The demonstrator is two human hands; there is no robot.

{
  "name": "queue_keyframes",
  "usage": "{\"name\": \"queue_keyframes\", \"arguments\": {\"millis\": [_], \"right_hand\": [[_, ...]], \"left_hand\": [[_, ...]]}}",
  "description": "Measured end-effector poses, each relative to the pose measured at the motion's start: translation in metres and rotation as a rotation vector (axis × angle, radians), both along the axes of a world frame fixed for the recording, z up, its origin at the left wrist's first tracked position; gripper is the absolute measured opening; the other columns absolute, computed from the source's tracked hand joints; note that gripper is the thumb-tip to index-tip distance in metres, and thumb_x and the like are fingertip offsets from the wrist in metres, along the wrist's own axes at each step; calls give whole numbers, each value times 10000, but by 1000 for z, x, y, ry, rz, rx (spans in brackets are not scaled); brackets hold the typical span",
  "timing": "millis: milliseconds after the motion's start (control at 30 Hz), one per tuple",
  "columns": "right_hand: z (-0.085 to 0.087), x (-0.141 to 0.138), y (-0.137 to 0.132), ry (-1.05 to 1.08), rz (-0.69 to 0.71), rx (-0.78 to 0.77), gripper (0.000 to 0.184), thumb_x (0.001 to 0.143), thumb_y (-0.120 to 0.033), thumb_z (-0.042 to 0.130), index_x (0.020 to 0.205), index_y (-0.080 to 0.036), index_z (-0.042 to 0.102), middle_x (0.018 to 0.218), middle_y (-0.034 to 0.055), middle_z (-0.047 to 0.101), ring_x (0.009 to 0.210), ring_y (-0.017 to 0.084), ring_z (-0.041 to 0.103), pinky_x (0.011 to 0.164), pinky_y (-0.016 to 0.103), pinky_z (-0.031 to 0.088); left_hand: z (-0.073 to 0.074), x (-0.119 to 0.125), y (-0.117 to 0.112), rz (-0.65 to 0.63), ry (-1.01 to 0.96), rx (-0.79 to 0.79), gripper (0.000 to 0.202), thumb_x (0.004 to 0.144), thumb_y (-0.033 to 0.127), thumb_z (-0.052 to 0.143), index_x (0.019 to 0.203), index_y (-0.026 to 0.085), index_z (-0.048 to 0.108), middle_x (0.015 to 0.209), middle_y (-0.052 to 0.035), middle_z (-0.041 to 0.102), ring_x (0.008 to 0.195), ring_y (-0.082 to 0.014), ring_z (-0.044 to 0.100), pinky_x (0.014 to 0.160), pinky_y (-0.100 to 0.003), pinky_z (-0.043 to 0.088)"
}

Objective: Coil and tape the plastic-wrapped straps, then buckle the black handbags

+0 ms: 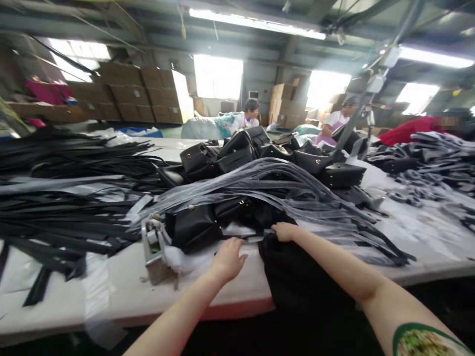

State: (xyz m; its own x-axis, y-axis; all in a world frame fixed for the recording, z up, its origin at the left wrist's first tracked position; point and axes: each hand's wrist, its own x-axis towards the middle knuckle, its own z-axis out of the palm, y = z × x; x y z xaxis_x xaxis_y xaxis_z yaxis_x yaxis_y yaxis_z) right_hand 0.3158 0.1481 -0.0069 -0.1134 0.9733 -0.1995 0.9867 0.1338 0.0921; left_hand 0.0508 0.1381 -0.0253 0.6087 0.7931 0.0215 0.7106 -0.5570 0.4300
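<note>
The right hand [285, 231] is closed on the bunched upper edge of a black cloth [293, 269], which hangs over the table's front edge. Just beside it, the left hand [228, 257] has its thumb spread from its curled fingers; the fingertips lie by a narrow strip [253, 239], but I cannot tell whether they grip it. Both hands are above the pale-covered table [248, 279].

Beyond the left hand sits a black handbag [196, 225], with a metal tape dispenser [154, 249] just to its left. Behind the hands, a bundle of plastic-wrapped straps [274, 170] arches across the work, in front of a heap of black handbags [237, 153]. Loose black straps [74, 217] spread over the table's left side. Across the table are a person in a purple apron [326, 138] and another in red sleeves [406, 131]; stacked cardboard boxes [129, 94] stand farther back.
</note>
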Motion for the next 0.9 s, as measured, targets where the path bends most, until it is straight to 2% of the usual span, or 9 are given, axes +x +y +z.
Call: {"name": "queue_keyframes", "arguments": {"millis": [100,200,267,367,500,600,700,767,900], "right_hand": [[23,-11,47,28,0,66,245,732,-222,661,963,-201,739,923,75,731,843,227,660,731,269,463],[51,-33,105,60,-10,276,352,914,-244,440,1195,-196,648,1198,96,661,1071,230,601,899,292,425],[64,-54,141,74,4,382,406,960,-214,348,1300,-159,565,1316,125,583,1178,226,534,988,303,372],[71,-86,180,76,64,441,411,940,-188,418,1333,-126,520,1370,151,528,1240,232,471,1033,313,334],[65,-112,195,39,117,438,311,871,-149,530,1163,-90,619,1216,187,606,1172,275,500,1002,350,352],[63,-115,181,13,132,435,246,889,-109,467,1058,-103,646,1092,178,644,1096,264,537,933,338,392],[72,-99,144,-6,103,469,274,915,-107,401,1069,-105,627,1066,176,638,1033,262,568,865,336,422],[83,-80,105,16,123,499,277,929,-143,399,1106,-125,610,1046,148,644,993,250,591,856,338,432],[109,-34,-7,154,368,465,268,952,-271,431,1154,-229,603,974,69,656,909,213,624,817,332,468]], "left_hand": [[5,-19,-13,-17,-46,-38,388,838,265,576,1205,143,603,1245,-121,611,1189,-273,536,1048,-375,403],[8,-31,-24,-7,-108,-82,388,837,267,565,1205,152,600,1237,-112,611,1181,-265,536,1050,-379,403],[8,-35,-31,-10,-139,-106,386,835,274,565,1204,163,601,1245,-105,605,1189,-262,527,1053,-379,403],[5,-43,-38,-19,-152,-151,375,826,287,582,1183,177,613,1257,-100,597,1193,-261,524,1053,-380,407],[-1,-59,-39,-3,-139,-168,349,814,282,604,1146,177,630,1228,-101,612,1159,-262,549,1030,-388,430],[0,-72,-35,23,-144,-114,306,827,267,597,1115,172,639,1188,-102,631,1123,-258,571,1006,-396,454],[10,-79,-30,77,-192,41,321,847,231,575,1158,160,611,1203,-104,625,1141,-247,564,1018,-392,455],[23,-78,-27,122,-229,239,414,855,226,572,1256,129,544,1293,-134,577,1230,-258,510,1073,-411,414],[57,-55,-19,105,-232,662,699,844,276,623,1449,104,317,1523,-179,344,1439,-308,254,1176,-481,254]]}}
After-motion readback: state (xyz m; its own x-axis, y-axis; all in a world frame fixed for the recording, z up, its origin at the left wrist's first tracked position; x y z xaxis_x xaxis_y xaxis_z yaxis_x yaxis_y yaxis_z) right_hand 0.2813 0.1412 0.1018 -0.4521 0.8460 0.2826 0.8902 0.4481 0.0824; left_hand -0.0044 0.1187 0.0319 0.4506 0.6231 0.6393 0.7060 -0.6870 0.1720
